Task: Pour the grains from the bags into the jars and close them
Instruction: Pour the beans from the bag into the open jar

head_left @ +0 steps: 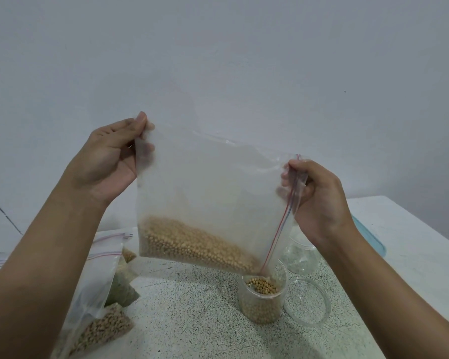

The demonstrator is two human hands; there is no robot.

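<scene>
Your left hand [109,156] pinches the upper left corner of the clear zip bag [213,182] between thumb and fingertips; your right hand [319,195] pinches the bag's upper right corner, fingers curled round the red-and-blue zip strip [278,234]; both hands hold the bag in the air above the speckled table [192,320].

The bag is turned on its side, so the zip strip runs down its right edge; yellow soybeans [192,242] lie heaped along the low edge, sloping toward the lower right corner; that corner sits right at the mouth of an open clear jar [261,301], well below your right hand. The jar stands upright and is nearly full of the same beans (whether beans are falling at this instant cannot be told).

Just behind the jar stands a second clear jar [300,257], which looks empty; a clear round lid [307,301] lies flat just beside the filled jar on its right.

To the left, under your left forearm, more zip bags lie on the table: one with greenish grains [121,286], one with brownish pellets [104,330]. On the right, a teal lid [368,234] lies on the white surface [412,229], partly hidden by your right wrist; the table between the bags and the jar is bare speckled top.
</scene>
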